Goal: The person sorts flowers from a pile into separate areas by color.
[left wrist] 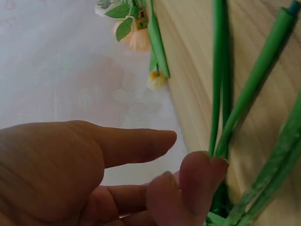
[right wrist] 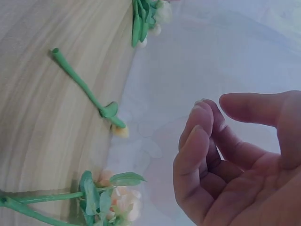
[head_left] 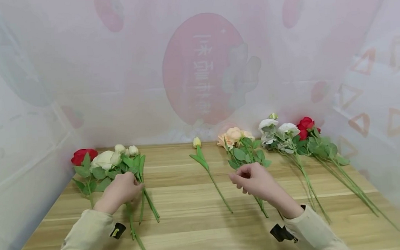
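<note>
My left hand [head_left: 122,189] hovers beside the white tulips [head_left: 132,151] on the left, thumb apart from the loosely bent fingers. In the left wrist view its fingertips overlap the green stems [left wrist: 249,89], with nothing pinched between thumb and fingers. Over the stems of the peach roses [head_left: 233,136] is my right hand [head_left: 257,180], its fingers loosely curled around an empty gap. Between the two hands a single yellow tulip [head_left: 196,142] lies on the wooden table [head_left: 178,232], its stem slanting toward the front right; the right wrist view shows this tulip stem [right wrist: 77,80] too.
Left of my left hand lie a red rose [head_left: 84,156] and a large cream flower [head_left: 105,160]. On the right are white flowers [head_left: 269,131] and red roses [head_left: 306,125], with long stems pointing frontward. A pale printed curtain [head_left: 133,87] encloses the table's back and sides.
</note>
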`<state>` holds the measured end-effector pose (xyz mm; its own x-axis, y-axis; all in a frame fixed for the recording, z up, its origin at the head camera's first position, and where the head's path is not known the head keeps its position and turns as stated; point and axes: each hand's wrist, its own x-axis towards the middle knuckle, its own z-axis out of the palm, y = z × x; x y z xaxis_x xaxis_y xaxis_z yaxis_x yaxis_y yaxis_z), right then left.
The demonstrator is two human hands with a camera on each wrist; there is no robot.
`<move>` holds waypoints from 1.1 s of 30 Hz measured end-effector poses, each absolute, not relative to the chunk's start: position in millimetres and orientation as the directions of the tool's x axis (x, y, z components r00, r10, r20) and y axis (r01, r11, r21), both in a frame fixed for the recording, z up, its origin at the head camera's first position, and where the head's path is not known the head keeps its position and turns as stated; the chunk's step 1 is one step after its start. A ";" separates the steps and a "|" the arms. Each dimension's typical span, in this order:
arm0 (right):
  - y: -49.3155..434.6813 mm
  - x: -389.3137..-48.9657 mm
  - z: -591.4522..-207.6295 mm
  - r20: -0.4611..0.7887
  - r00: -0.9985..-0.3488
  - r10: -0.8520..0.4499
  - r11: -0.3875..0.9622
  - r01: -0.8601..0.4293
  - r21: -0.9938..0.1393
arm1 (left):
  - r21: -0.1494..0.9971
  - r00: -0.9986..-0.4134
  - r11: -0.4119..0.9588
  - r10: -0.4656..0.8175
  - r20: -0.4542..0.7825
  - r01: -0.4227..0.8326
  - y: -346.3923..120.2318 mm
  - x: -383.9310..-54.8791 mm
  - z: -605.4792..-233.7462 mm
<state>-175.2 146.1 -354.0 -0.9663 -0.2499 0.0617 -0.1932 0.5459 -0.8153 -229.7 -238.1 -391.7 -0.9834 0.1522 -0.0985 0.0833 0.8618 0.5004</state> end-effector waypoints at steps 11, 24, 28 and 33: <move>150.1 -177.4 -362.0 0.099 -0.957 -0.273 0.539 -0.237 -0.808 | 0.462 -0.982 0.881 0.162 -0.102 0.097 -233.2 -231.0 -406.2; 150.4 -177.1 -362.8 0.086 -0.955 -0.284 0.525 -0.230 -0.819 | 0.570 -0.976 0.821 0.149 -0.160 0.032 -241.7 -229.3 -394.9; 150.0 -177.0 -362.5 0.091 -0.955 -0.283 0.532 -0.235 -0.813 | 0.580 -0.975 0.813 0.167 -0.146 0.053 -243.9 -228.8 -387.8; 150.6 -176.4 -362.1 0.088 -0.956 -0.280 0.536 -0.232 -0.812 | 0.594 -0.975 0.798 0.199 -0.096 0.105 -238.4 -222.1 -378.8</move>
